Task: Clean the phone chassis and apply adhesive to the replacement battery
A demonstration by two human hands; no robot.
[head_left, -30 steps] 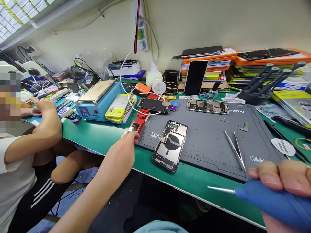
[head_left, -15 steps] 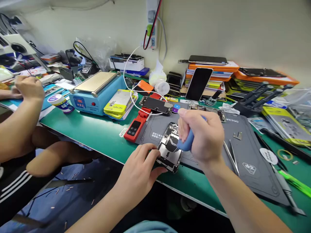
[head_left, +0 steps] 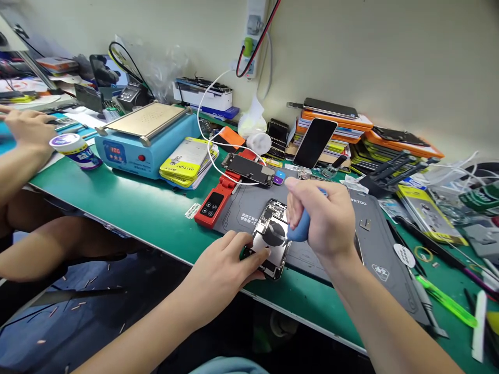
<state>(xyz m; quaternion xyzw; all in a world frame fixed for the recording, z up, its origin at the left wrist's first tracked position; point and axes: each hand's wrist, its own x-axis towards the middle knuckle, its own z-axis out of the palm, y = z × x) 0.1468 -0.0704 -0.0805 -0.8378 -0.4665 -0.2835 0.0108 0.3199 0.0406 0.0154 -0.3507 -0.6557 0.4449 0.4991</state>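
Observation:
An opened phone (head_left: 268,240), its inner boards and a black round patch showing, lies near the table's front edge, partly on the grey mat (head_left: 312,262). My left hand (head_left: 228,259) holds its lower left side, one finger reaching over the phone's inside and the thumb by the bottom edge. In my closed right hand (head_left: 325,215) is a blue-handled tool (head_left: 299,228), pointing down and left over the phone's right side. Its working end is too small to make out. Behind the phone lies a detached phone screen assembly (head_left: 249,169), back side up.
A red device (head_left: 210,208) and a blue heating plate machine (head_left: 128,150) stand left. A cup-shaped tub (head_left: 76,151) is beside them. A propped phone (head_left: 315,143) stands behind. Tools, including a green knife (head_left: 446,301), lie right. A co-worker's hand (head_left: 31,127) is far left.
The view has shifted slightly. A left-hand finger now reaches further over the phone's inside. My right hand still grips the blue-handled tool. The co-worker's hand has come down to the left.

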